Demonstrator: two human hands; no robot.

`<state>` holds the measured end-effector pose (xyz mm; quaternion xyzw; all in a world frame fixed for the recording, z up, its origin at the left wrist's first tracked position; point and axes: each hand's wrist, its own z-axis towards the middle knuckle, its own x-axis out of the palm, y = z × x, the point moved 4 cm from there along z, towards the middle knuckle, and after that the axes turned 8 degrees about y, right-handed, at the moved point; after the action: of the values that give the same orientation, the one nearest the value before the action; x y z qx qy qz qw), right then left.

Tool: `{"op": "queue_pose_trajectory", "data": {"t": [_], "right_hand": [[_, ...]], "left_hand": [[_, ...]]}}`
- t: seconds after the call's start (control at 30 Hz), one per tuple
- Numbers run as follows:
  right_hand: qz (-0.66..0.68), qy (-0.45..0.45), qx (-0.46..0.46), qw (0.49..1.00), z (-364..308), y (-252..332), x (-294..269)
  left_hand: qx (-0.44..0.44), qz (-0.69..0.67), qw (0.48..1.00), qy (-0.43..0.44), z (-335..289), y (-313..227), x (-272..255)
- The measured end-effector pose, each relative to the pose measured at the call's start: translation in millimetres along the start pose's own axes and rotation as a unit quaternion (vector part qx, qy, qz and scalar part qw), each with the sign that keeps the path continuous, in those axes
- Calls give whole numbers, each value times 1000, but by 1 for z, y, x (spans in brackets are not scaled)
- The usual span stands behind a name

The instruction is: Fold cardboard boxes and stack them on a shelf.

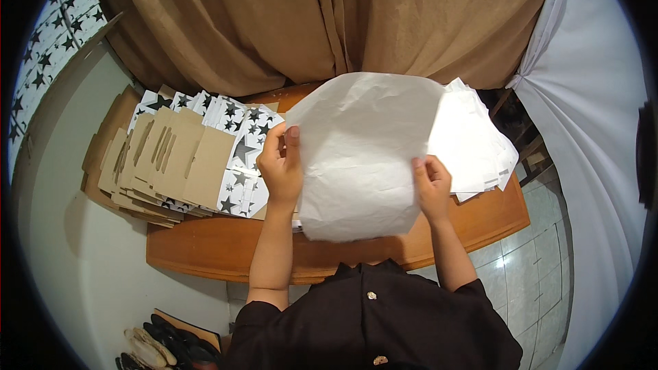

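A large sheet of thin white paper (363, 157), lightly creased, is held up above the table between my two hands. My left hand (279, 163) pinches its left edge with the thumb in front. On the opposite edge, my right hand (432, 183) grips lower down, fingers curled. To the left lie many flattened cardboard pieces (181, 157), brown on one face, some showing white with black and grey stars (245, 151). A pile of white paper sheets (473, 140) spreads out at the right, partly behind the held sheet.
The wooden table (473, 229) has a curved front edge close to my body. Brown curtains (226, 20) hang behind it, and a white cloth (589, 130) drapes at the right. Shoes (164, 339) stand on the floor at lower left, beside a pale wall (75, 233).
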<state>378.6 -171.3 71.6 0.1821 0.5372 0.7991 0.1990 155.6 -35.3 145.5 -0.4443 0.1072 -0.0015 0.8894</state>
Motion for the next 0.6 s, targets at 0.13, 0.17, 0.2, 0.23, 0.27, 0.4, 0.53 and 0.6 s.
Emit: {"op": "queue_pose_trajectory", "data": {"t": [0.13, 0.17, 0.2, 0.23, 0.27, 0.4, 0.53, 0.6], "right_hand": [[-124, 12, -15, 992, 0, -45, 20], [-239, 11, -70, 968, -1, -51, 25], [-237, 13, -69, 969, -3, -61, 31], [-273, 3, -57, 960, -6, -69, 34], [-308, -8, -45, 950, -10, -77, 37], [-327, 3, -12, 945, -10, -107, 43], [-368, -4, 8, 930, -7, -123, 49], [-385, -2, 15, 923, -7, -127, 51]], "left_hand": [[-45, 59, 997, -1, -4, 45, -11], [-82, 99, 992, 19, -7, 62, -14], [-84, 101, 991, 17, -12, 81, -18], [-70, 125, 989, 24, -15, 95, -19], [-56, 149, 987, 31, -18, 108, -20], [-54, 232, 971, 38, -22, 141, -19], [-140, 390, 909, 40, -30, 161, -18], [-74, 383, 921, -2, -31, 153, -15]]}}
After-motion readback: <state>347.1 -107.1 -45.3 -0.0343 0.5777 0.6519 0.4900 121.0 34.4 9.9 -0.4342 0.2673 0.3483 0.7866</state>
